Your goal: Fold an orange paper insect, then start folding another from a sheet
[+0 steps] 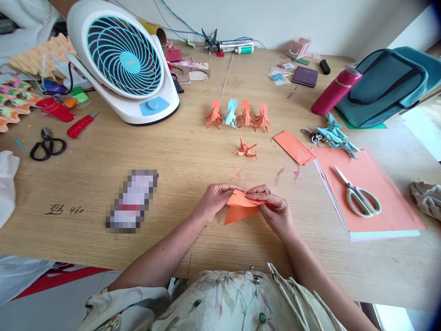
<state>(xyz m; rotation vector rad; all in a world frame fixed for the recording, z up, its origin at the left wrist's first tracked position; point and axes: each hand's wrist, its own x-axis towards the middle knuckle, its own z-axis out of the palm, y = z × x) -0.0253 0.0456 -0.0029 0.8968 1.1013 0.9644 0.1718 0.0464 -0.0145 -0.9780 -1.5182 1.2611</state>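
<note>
Between my two hands is a folded piece of orange paper (243, 212), held just above the table close to my body. My left hand (216, 201) pinches its upper left edge, thumb and fingers closed. On the other side my right hand (275, 207) grips the right edge, its fingers lying across the top layer. A pointed flap hangs down toward me. Just beyond the hands sits a small orange folded paper figure (246, 149). Behind it stand several similar figures in a row, one of them a light blue paper figure (230, 113).
White-handled scissors (361, 200) lie on orange paper sheets (386, 184) at right, near a folded orange strip (294, 147). A red bottle (337, 89) leans by a teal bag (389, 87). Left are a phone (132, 200), a fan (124, 59) and black-handled scissors (48, 146).
</note>
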